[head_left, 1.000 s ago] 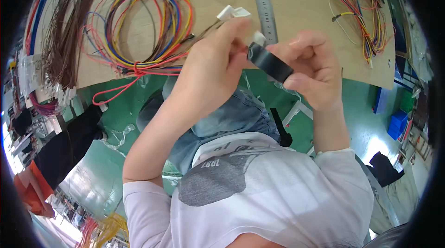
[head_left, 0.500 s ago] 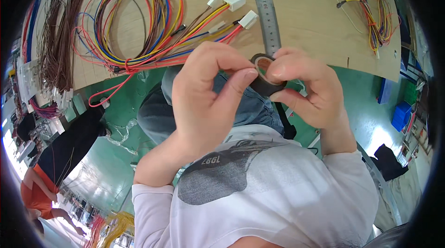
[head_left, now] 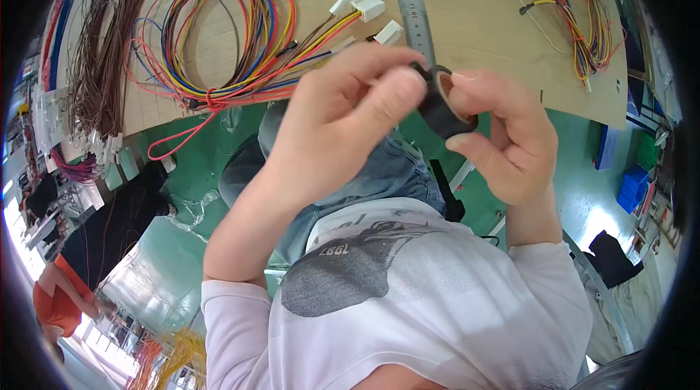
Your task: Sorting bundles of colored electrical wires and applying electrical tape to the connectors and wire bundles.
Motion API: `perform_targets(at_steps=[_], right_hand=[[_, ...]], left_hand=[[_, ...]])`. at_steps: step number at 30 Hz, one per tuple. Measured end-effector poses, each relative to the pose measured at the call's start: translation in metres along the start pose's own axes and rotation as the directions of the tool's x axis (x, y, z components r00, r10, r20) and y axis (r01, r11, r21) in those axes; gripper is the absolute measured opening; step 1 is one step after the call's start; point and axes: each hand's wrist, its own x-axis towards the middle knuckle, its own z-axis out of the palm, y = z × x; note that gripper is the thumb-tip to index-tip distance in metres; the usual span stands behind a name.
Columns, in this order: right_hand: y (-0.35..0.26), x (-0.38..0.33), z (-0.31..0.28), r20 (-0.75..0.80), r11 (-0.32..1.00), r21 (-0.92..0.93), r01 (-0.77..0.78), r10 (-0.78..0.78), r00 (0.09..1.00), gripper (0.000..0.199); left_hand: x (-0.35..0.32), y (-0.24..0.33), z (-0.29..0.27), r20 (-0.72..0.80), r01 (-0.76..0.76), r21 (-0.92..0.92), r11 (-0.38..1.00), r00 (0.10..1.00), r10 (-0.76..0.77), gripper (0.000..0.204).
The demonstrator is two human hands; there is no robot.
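Note:
My right hand (head_left: pixel 514 138) grips a roll of black electrical tape (head_left: pixel 441 114), with fingers in its brown core and the thumb on its outer side. My left hand (head_left: pixel 335 120) is closed in a pinch at the roll's left edge, where a dark bit of tape shows at the fingertips. Both hands are held above my lap at the near edge of the table. Just beyond them lies a coiled wire harness (head_left: pixel 244 87) of red, yellow, blue and brown wires, tied with a red wire. Its white connectors (head_left: pixel 368 7) point toward a steel ruler (head_left: pixel 410 7).
Brown wires (head_left: pixel 109 47) hang in a bunch at the table's left side. A second tied harness (head_left: pixel 580 33) lies at the right of the wooden tabletop (head_left: pixel 481 18). Blue bins (head_left: pixel 633 187) stand on the floor at right. A person in orange (head_left: pixel 58 299) is at lower left.
Both hands have shifted slightly right, and the tape roll with them. The roll has turned, and my left thumb now lies higher, over the tape's edge.

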Motion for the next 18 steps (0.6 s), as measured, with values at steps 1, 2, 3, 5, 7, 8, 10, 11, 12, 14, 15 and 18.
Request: perform_targets(at_steps=[1, 2, 3, 5, 7, 8, 10, 11, 12, 14, 15, 18], right_hand=[[0.001, 0.001, 0.001, 0.021, 1.000, -0.024, 0.016, -0.015, 1.000, 0.044], [0.001, 0.001, 0.001, 0.044, 0.999, -0.045, 0.030, -0.028, 0.999, 0.045], [0.001, 0.000, 0.001, 0.042, 0.999, -0.043, 0.028, -0.026, 0.999, 0.045], [0.001, -0.002, -0.001, 0.100, 0.990, -0.136, 0.045, -0.032, 0.994, 0.039], [-0.009, -0.003, -0.004, 0.149, 0.981, -0.189, -0.032, 0.061, 0.987, 0.036], [-0.012, -0.003, -0.004, 0.199, 0.967, -0.236, -0.101, 0.149, 0.969, 0.034], [-0.005, -0.002, -0.002, 0.099, 0.945, -0.295, -0.141, 0.177, 0.979, 0.031], [-0.003, -0.001, -0.002, -0.002, 0.918, -0.354, -0.181, 0.193, 0.981, 0.028], [0.000, 0.002, -0.003, -0.003, 0.918, -0.355, -0.179, 0.190, 0.982, 0.028], [0.009, 0.007, -0.006, 0.007, 0.822, -0.396, -0.408, 0.447, 0.894, 0.021], [0.010, 0.012, -0.007, 0.002, 0.821, -0.395, -0.413, 0.450, 0.893, 0.021], [0.010, 0.028, -0.003, 0.034, 0.689, -0.674, -0.266, 0.389, 0.921, 0.017]], left_hand=[[0.000, -0.003, 0.001, 0.025, -0.016, 0.009, 1.000, 1.000, 0.016, 0.018], [-0.001, -0.005, 0.002, 0.025, -0.014, 0.011, 1.000, 1.000, 0.013, 0.018], [-0.001, -0.009, 0.003, -0.031, -0.124, -0.023, 0.992, 0.992, 0.124, 0.016], [0.000, -0.012, 0.002, -0.109, -0.264, 0.061, 0.963, 0.957, 0.269, 0.014], [-0.005, -0.011, 0.003, -0.051, -0.416, 0.377, 0.827, 0.883, 0.467, 0.015], [-0.009, -0.010, 0.004, 0.066, -0.509, 0.644, 0.571, 0.780, 0.622, 0.016], [-0.012, -0.009, 0.006, 0.125, -0.547, 0.686, 0.479, 0.738, 0.663, 0.015], [-0.011, -0.011, 0.008, 0.145, -0.545, 0.719, 0.432, 0.725, 0.673, 0.014], [-0.009, -0.014, 0.009, 0.166, -0.541, 0.750, 0.382, 0.712, 0.682, 0.013], [0.005, -0.031, 0.001, 0.155, -0.519, 0.763, 0.385, 0.726, 0.670, 0.011], [0.012, -0.035, 0.000, 0.051, -0.437, 0.783, 0.442, 0.754, 0.655, 0.011], [0.022, -0.040, 0.001, -0.125, -0.254, 0.783, 0.568, 0.830, 0.544, 0.008]])
